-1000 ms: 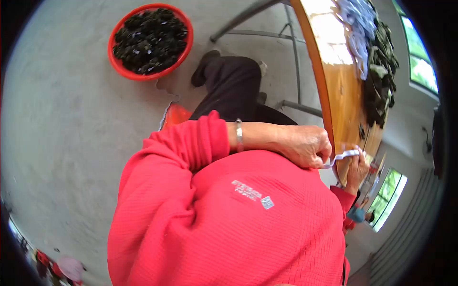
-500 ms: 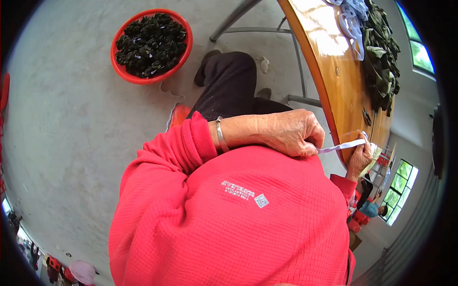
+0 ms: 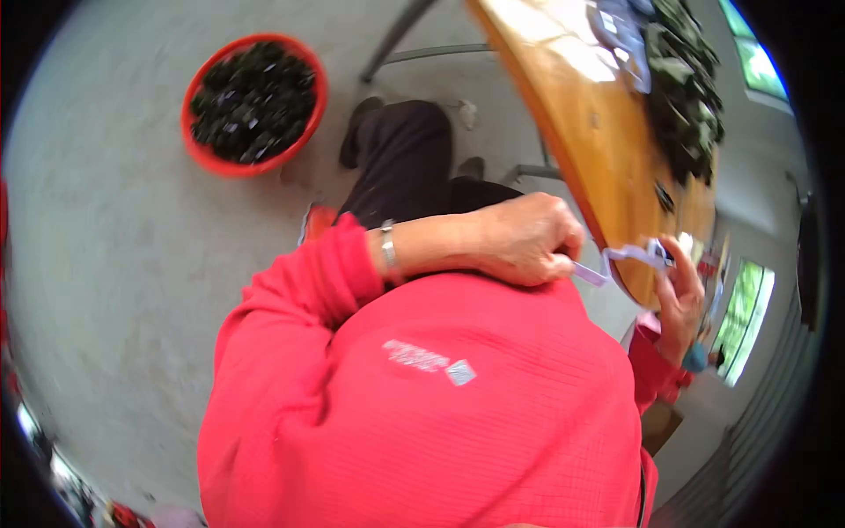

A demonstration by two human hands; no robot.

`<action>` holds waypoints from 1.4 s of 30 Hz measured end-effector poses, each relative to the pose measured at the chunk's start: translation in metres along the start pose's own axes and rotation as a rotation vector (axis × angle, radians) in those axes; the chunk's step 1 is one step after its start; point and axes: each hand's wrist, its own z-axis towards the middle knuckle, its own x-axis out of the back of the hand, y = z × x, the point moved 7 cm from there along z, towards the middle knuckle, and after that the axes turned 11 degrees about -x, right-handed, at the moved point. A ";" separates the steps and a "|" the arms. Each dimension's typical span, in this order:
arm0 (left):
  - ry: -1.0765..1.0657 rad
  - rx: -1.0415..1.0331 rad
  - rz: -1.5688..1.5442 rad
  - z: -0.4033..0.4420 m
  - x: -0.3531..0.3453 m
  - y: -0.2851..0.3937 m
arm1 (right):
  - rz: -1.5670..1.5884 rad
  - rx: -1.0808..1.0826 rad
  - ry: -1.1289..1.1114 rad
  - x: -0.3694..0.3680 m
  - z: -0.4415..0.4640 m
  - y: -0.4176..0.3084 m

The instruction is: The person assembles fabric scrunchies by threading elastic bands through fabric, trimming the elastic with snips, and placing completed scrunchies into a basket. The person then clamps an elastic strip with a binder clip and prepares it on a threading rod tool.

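A narrow pale lilac strap [image 3: 620,253] runs between my two hands, slack and bent in the middle. My left hand [image 3: 531,239], with a metal bracelet on its wrist, is closed in a fist around one end, close to my red top. To the right, beside the table edge, my right hand [image 3: 679,295] is raised with bent fingers, and the strap's other end lies at its fingertips. A small dark piece shows there too, too blurred to name.
A wooden table [image 3: 563,114] on metal legs bears dark green cloth pieces [image 3: 682,97], pale straps [image 3: 620,40] and a small black tool [image 3: 664,197]. On the floor stands a red basket [image 3: 187,132] full of dark green bundles. Another person [image 3: 700,356] is at far right.
The strap was stretched nearly straight and now sags in a bend. My right hand has turned, its fingers more raised. The whole view has shifted a little with my head.
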 end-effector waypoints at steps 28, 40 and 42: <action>-0.586 0.466 0.315 0.155 -0.064 -0.012 | 0.729 0.217 -0.240 0.000 0.000 0.060; -0.619 0.030 0.364 0.240 -0.098 -0.014 | 0.863 0.294 -0.176 0.015 -0.005 0.097; -0.626 -0.103 0.462 0.287 -0.105 -0.012 | 1.002 0.221 -0.191 0.019 -0.011 0.111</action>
